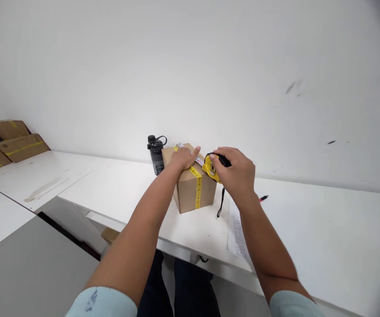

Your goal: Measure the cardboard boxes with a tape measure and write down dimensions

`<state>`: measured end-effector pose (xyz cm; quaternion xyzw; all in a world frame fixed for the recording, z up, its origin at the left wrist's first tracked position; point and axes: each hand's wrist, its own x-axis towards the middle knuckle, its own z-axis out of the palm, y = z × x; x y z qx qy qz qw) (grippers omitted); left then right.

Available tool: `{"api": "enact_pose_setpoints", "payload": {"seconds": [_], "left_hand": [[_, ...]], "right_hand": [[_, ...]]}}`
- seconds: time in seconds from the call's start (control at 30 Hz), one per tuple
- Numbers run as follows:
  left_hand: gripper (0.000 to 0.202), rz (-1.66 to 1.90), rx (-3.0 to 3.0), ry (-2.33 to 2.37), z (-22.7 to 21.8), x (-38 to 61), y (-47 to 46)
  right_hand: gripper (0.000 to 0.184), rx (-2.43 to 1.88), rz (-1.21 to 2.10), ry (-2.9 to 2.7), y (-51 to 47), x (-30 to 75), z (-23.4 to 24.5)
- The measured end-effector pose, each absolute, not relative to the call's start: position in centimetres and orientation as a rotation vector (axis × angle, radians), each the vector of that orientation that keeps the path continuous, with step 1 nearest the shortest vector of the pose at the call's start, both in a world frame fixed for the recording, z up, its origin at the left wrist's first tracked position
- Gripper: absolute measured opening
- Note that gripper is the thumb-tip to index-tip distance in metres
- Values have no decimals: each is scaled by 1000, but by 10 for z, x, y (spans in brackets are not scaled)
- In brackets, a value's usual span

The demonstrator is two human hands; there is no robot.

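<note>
A small cardboard box (193, 191) with yellow tape sits near the middle of the white desk (308, 229). The left hand (184, 157) lies flat and unclenched on its top, fingers pressing the white blade (199, 160). At the box's two o'clock corner, the right hand (236, 174) grips the yellow tape measure (209, 167), its black strap (221, 204) dangling. A dark bottle (156, 156) stands just beside the box at ten o'clock. A printed sheet (236, 229) lies at four o'clock and a pen (263, 198) at three.

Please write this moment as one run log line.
left hand: flat on box | right hand: holds tape measure | blade: across box top | bottle: behind box
</note>
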<state>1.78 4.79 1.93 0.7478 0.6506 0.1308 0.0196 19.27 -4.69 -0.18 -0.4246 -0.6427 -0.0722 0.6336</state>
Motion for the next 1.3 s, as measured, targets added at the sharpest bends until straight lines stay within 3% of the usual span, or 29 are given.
{"api": "enact_pose_setpoints", "payload": {"seconds": [0.8,0.97,1.17,1.3], "left_hand": [[83,221,2355,2053,19,22,53],[81,248,2360,2057,18,22,54],[80,218,2366,2064,20,22,54],[78,213,2357,2071,21,22,53]], "right_hand": [[19,-1128,-101,-1724,-81,205,12],[41,-1198,22,-1781,-77,211,10],[41,-1175,73,-1846,-77,216,12],[59,-1222,77,-1824,-83,219,15]]}}
